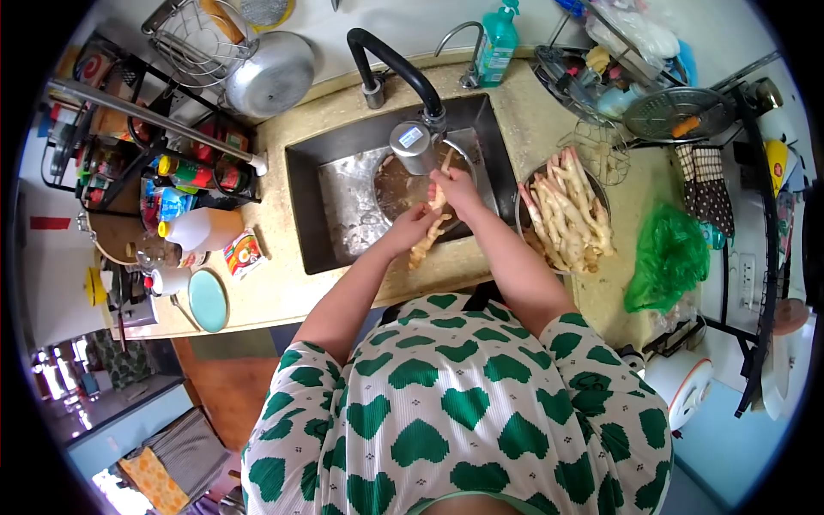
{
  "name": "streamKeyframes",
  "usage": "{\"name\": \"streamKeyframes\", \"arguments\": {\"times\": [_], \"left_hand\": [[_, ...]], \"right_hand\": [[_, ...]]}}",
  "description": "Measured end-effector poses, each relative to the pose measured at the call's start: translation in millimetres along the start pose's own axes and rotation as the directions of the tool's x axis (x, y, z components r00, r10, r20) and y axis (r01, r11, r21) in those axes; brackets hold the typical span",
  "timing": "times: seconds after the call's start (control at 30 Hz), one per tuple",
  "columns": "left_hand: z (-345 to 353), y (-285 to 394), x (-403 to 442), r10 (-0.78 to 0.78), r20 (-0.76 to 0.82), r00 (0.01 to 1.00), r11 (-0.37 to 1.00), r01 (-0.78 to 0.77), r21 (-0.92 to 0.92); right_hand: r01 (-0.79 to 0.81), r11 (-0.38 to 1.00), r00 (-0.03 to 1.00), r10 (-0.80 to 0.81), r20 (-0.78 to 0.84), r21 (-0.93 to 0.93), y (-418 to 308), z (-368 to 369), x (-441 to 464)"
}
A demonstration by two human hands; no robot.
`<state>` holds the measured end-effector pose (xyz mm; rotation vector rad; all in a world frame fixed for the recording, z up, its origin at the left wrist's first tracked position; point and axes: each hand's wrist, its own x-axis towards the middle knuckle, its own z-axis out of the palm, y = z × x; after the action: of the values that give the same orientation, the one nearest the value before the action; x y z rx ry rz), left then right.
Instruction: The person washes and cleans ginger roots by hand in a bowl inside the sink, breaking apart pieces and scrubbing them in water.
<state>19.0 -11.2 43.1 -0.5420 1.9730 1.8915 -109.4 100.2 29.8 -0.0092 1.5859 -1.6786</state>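
Note:
Over the sink (296, 202), both hands are closed around one long piece of young ginger (422, 250). My right hand (457, 191) grips its upper part near the pale stem, just below the faucet head. My left hand (412, 228) is lower on the piece, and the knobbly root end sticks out beneath its fingers. Below my hands, a round basin (376, 190) with brownish water sits in the sink. To the right, several pale ginger roots with pink-tipped stems (566, 213) are heaped in a round metal bowl (608, 199).
A black faucet (399, 64) with a grey head reaches over the basin. A teal soap bottle (498, 47) stands behind the sink. A green plastic bag (665, 262) lies far right. On the left counter are a turquoise plate (207, 300), a plastic jug (206, 232) and a food packet (245, 253).

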Motion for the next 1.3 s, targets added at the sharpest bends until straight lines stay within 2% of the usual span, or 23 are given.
{"name": "streamKeyframes", "arguments": {"times": [0.1,0.13,0.23,0.27,0.37,0.4,0.43,0.5,0.53,0.6,0.73,0.83,0.97,1.0,1.07,1.1,1.13,1.17,1.27,1.3], "left_hand": [[2.9,0.8,-6.2,-0.020,0.085,0.996,0.965,0.042,-0.258],[0.5,4.5,-11.1,-0.052,0.059,0.997,0.995,0.057,-0.080],[-8.2,-12.0,-11.5,-0.018,-0.007,1.000,1.000,0.018,0.001],[-10.9,-16.8,-9.9,-0.009,-0.002,1.000,1.000,0.009,-0.018],[-9.3,-16.9,-10.1,0.075,-0.069,0.995,0.995,-0.070,0.069],[-4.6,-12.3,-11.9,0.090,-0.087,0.992,0.996,-0.088,0.031],[-3.9,-13.8,-13.6,0.092,-0.121,0.988,0.988,-0.075,0.135],[-6.1,-14.7,-13.3,0.111,-0.182,0.977,0.940,-0.043,0.338],[-7.0,-15.8,-11.8,0.126,-0.206,0.970,0.901,-0.025,0.432],[-14.0,-14.6,-13.1,0.078,-0.218,0.973,0.908,0.021,0.419],[-9.0,-9.9,-15.0,0.078,-0.239,0.968,0.910,0.029,0.414],[-2.1,-1.5,-18.8,0.087,-0.263,0.961,0.883,0.048,0.467],[-1.7,3.5,-23.4,0.107,-0.331,0.937,0.779,0.128,0.614],[-4.8,1.1,-21.5,0.110,-0.337,0.935,0.818,0.108,0.565],[-4.7,-3.7,-17.3,0.128,-0.371,0.920,0.747,0.156,0.646],[-4.7,-1.3,-17.9,0.138,-0.388,0.911,0.708,0.183,0.682],[-6.0,-2.8,-16.5,0.191,-0.369,0.910,0.752,0.107,0.651],[-9.3,-4.6,-16.1,0.185,-0.352,0.918,0.743,0.103,0.661],[-13.3,10.3,-23.8,0.209,-0.300,0.931,0.691,0.077,0.719],[-15.3,10.7,-24.5,0.246,-0.285,0.926,0.652,0.060,0.756]], "right_hand": [[-0.175,0.975,0.981,0.162,0.102,0.138,1.8,-6.4,2.2],[-0.241,0.935,0.958,0.187,0.217,0.260,3.7,-9.7,3.6],[-0.166,0.960,0.945,0.090,0.314,0.224,3.0,-15.6,-1.2],[-0.155,0.958,0.962,0.092,0.256,0.240,3.4,-10.4,-1.9],[-0.057,0.998,0.996,0.055,0.064,0.027,9.8,9.9,14.0],[-0.021,0.999,0.999,0.022,-0.028,0.040,10.6,15.9,17.2],[-0.050,0.998,0.995,0.048,-0.093,-0.024,7.7,15.3,21.5],[-0.152,0.984,0.987,0.156,-0.043,0.095,10.2,12.2,23.6],[-0.177,0.980,0.983,0.172,0.059,0.090,13.4,6.6,23.6],[-0.227,0.972,0.945,0.204,0.255,0.066,17.2,-1.7,17.5],[-0.130,0.990,0.991,0.128,0.031,0.056,18.2,14.9,10.0],[-0.204,0.975,0.976,0.210,-0.058,0.090,13.8,21.1,16.7],[-0.276,0.916,0.954,0.224,0.199,0.290,22.0,2.5,21.0],[-0.241,0.953,0.954,0.198,0.227,0.181,22.4,0.7,15.1],[-0.012,1.000,1.000,0.012,0.012,-0.005,27.5,9.8,4.6],[0.089,0.989,0.992,-0.099,-0.079,-0.114,26.0,14.6,0.4],[0.328,0.907,0.929,-0.360,-0.087,-0.263,35.0,14.7,10.6],[0.337,0.867,0.919,-0.388,-0.074,-0.368,43.5,8.0,17.5],[0.357,0.682,0.865,-0.500,-0.051,-0.638,0.9,10.4,-15.4],[0.368,0.592,0.867,-0.497,0.034,-0.717,-7.3,8.2,-19.4]]}}
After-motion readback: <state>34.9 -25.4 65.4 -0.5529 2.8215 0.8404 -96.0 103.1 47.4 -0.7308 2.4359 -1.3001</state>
